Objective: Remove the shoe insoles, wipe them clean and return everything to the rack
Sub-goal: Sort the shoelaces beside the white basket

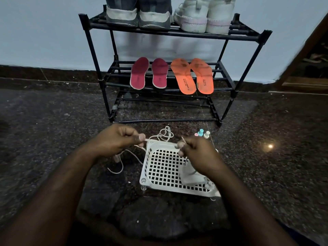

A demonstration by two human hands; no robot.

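Nearest, two bare forearms reach out over the dark speckled floor (266,121). The left hand (119,139) pinches a pale lace (124,157) between thumb and curled fingers, with the rest of the lace trailing in loops on the floor to the left and just beyond the basket (159,167). The right hand (195,153) has its fingers curled together over the basket's far right corner, seemingly nipping the lace's other end and a thin stick-like thing; what exactly it grips is unclear. The lace is stretched between both hands, likely to straighten it for threading or stowing. The white slotted basket sits on the floor under the hands, with a folded grey cloth (191,176) in its right side, kept handy for wiping. Just past it stand three small capped bottles (202,134).

Farther off stands the black rack (99,73). On its middle shelf lie the maroon insoles (149,73), left, and orange insoles (193,77), right, spread flat and apart, probably to air. On top sit grey shoes (138,16) and white shoes (204,18), heels toward us. So insoles are out and apparently wiped; refitting them seems left.
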